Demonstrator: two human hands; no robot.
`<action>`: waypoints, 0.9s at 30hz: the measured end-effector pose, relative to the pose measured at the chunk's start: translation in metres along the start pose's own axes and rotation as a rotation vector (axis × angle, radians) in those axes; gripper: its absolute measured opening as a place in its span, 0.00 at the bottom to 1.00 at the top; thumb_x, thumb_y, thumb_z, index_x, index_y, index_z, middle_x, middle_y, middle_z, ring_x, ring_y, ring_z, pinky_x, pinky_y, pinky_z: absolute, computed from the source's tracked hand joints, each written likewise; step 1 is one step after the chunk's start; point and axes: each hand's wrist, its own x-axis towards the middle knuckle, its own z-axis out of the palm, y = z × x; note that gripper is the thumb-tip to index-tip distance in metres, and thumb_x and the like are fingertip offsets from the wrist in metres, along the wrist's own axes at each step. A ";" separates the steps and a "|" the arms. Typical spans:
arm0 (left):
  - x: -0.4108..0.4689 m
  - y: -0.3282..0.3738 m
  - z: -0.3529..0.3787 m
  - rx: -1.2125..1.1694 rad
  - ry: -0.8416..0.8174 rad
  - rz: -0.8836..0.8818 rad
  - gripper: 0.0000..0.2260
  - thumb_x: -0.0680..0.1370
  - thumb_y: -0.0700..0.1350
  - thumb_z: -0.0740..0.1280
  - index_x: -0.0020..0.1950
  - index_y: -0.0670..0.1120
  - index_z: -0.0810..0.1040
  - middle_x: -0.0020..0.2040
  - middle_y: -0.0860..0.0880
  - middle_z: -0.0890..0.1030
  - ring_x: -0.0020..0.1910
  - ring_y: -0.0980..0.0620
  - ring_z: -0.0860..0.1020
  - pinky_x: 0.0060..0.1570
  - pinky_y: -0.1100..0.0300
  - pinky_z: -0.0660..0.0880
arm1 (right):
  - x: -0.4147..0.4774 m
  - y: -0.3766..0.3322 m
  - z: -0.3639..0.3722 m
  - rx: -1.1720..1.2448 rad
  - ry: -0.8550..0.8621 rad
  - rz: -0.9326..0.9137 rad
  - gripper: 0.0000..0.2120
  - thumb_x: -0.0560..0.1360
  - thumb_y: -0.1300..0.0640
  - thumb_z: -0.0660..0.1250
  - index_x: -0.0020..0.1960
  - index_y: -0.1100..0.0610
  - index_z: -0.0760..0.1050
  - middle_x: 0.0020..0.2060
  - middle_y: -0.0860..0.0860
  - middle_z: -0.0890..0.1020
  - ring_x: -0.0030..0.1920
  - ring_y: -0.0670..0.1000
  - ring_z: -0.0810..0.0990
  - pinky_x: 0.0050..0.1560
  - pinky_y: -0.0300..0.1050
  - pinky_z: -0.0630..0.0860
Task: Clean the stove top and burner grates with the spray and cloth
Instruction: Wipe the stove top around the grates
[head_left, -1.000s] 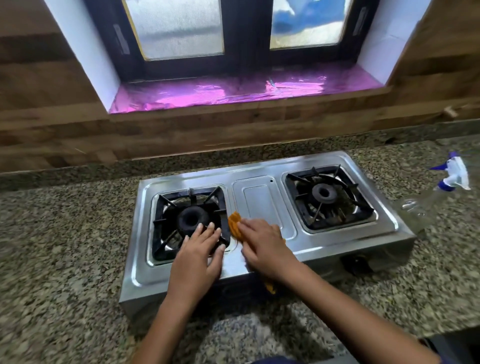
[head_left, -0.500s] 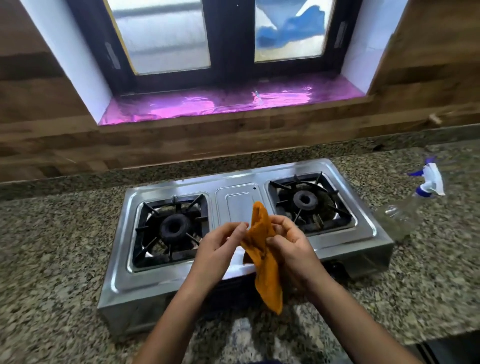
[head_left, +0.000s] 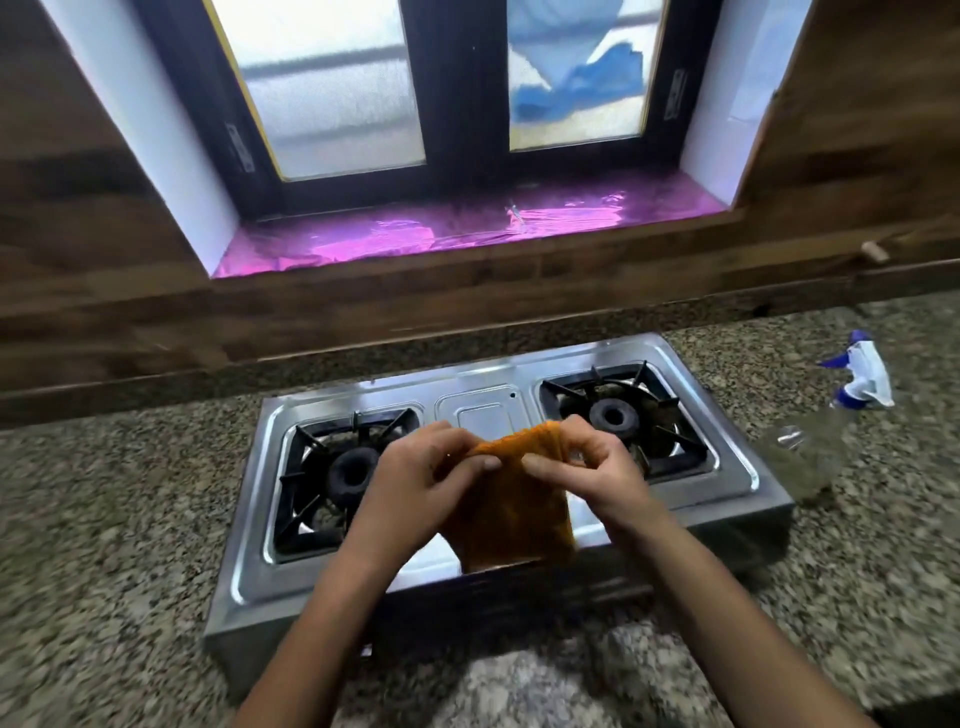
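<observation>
Two burners sit in the steel stove top (head_left: 483, 410), and I work across them from the left. First comes the left burner grate (head_left: 348, 467), black and seated in its well, with bare steel just in front of it. My left hand (head_left: 415, 488) pinches the top left edge of the orange cloth (head_left: 511, 512), thumb and fingers closed on the fabric; my right hand (head_left: 587, 467) pinches the top right edge the same way, so the cloth hangs spread between them above the front middle of the stove, clear of the steel. I judge this step is refolding to a clean face, so I want a flat, tight pad with corners tucked, or loose ends may snag on the prongs of the right burner grate (head_left: 618, 415). Farther right, the spray bottle (head_left: 826, 431) lies tipped on the granite countertop (head_left: 104, 519), well apart from both hands.
</observation>
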 end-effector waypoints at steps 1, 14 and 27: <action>0.002 -0.001 -0.003 0.015 -0.024 0.012 0.10 0.75 0.55 0.67 0.43 0.50 0.81 0.36 0.55 0.76 0.40 0.55 0.77 0.41 0.57 0.72 | 0.002 -0.002 -0.003 -0.075 0.014 -0.053 0.06 0.66 0.54 0.77 0.41 0.53 0.83 0.45 0.52 0.75 0.47 0.45 0.77 0.48 0.39 0.73; 0.014 -0.011 -0.026 -0.281 -0.380 -0.301 0.13 0.67 0.52 0.78 0.46 0.49 0.82 0.38 0.49 0.81 0.38 0.48 0.79 0.38 0.56 0.78 | 0.020 -0.019 -0.007 -0.306 -0.002 -0.272 0.06 0.77 0.56 0.69 0.44 0.58 0.78 0.37 0.55 0.80 0.40 0.48 0.78 0.42 0.47 0.74; -0.006 -0.017 -0.001 -0.060 0.176 -0.429 0.03 0.72 0.51 0.75 0.43 0.53 0.83 0.44 0.47 0.76 0.42 0.50 0.77 0.44 0.56 0.75 | 0.016 -0.024 -0.018 -0.463 0.112 -0.368 0.03 0.71 0.57 0.76 0.44 0.52 0.84 0.35 0.53 0.71 0.39 0.48 0.72 0.40 0.41 0.69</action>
